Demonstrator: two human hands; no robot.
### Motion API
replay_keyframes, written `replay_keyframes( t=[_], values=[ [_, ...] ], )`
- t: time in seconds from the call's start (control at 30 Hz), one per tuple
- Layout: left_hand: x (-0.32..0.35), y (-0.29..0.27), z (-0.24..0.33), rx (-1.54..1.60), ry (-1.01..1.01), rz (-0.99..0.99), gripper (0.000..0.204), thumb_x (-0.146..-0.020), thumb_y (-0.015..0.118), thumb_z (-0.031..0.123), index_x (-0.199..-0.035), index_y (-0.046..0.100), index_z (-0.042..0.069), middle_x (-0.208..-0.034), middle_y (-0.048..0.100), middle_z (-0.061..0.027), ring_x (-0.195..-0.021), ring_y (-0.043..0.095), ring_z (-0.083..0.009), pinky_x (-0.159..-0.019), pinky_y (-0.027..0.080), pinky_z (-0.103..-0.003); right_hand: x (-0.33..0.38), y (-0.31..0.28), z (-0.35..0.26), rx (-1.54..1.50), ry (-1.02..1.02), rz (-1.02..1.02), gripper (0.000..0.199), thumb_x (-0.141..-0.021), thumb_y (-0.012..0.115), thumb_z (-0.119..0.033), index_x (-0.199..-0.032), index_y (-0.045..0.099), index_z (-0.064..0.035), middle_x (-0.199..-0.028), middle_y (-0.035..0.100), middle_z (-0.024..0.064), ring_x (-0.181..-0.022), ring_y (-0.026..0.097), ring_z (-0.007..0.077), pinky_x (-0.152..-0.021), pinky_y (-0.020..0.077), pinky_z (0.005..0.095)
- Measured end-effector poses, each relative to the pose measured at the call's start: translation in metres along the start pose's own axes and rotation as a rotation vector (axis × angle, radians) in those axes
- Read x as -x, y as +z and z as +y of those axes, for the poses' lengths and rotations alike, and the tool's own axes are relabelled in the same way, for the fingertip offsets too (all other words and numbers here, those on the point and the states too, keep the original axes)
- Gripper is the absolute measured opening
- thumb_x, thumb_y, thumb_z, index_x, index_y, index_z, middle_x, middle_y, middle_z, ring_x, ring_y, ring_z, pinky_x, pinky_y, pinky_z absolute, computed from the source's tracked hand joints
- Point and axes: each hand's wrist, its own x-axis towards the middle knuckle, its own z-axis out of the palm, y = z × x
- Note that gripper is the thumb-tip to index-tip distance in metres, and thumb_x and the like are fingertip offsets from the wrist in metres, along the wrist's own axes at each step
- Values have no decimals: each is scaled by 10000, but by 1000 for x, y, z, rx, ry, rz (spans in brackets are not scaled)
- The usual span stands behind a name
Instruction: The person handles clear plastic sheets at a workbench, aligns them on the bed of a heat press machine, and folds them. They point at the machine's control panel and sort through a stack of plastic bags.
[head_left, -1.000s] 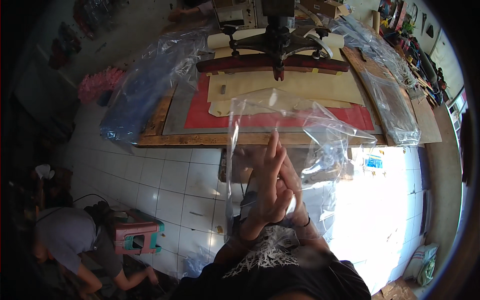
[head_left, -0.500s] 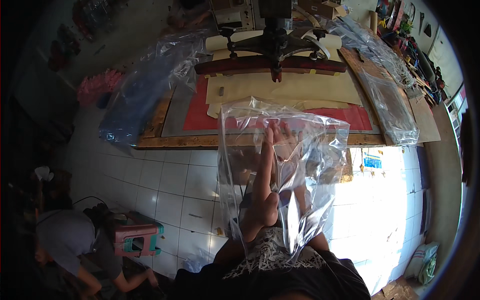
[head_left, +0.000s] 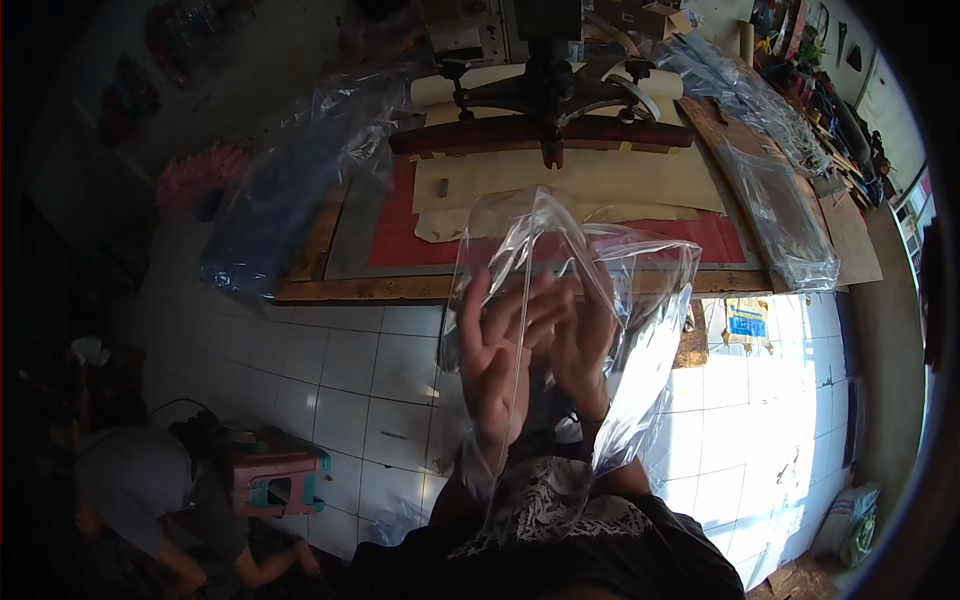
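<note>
Operator: Two hands, left hand (head_left: 497, 352) and right hand (head_left: 580, 345), are pressed together with fingers spread inside a clear thin plastic bag (head_left: 590, 300), held in the air before the wooden bench's near edge (head_left: 420, 288).

Technician: Risk: the film may tear if fingers snag. White tiled floor (head_left: 370, 370) lies below.

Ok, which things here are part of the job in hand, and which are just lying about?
In hand:
left hand
right hand
clear plastic bag, both hands on it

Lying about:
wooden table
red mat
tan paper sheets
plastic stool
crouching person
</note>
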Motion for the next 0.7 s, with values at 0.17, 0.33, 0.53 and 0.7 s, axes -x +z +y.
replay_keyframes(
  t=[0.17,0.33,0.53,0.7],
  values=[
    [-15,-34,32,-346,352,345,735,-999,218,505,-1519,180,-12,-1541,267,-250,-1369,364,-417,-1158,224,-510,1,-51,61,17,-27,181,604,-1033,343,-429,-1407,400,40,-1391,467,204,-1243,499,268,-1023,417,381],
    [-22,-37,26,-517,388,310,713,-1003,229,476,-1517,180,-15,-1550,253,-244,-1416,283,-403,-1177,156,-520,-34,61,-62,-123,-259,-222,664,-1052,240,-452,-1493,134,33,-1466,357,292,-1397,341,384,-1146,245,474],
    [-28,-59,37,-911,255,257,687,-1004,253,414,-1527,146,-18,-1576,210,-225,-1492,115,-332,-1204,64,-475,-71,27,-71,-95,-282,-105,617,-1051,320,-407,-1486,217,17,-1487,345,262,-1404,331,381,-1162,256,499],
    [-22,-40,-1,-718,412,68,733,-1007,236,498,-1545,84,23,-1591,143,-238,-1480,117,-391,-1198,38,-498,-38,51,-60,-250,-302,-147,583,-1019,453,-299,-1472,258,14,-1509,316,252,-1407,324,386,-1178,267,491]
  ],
)
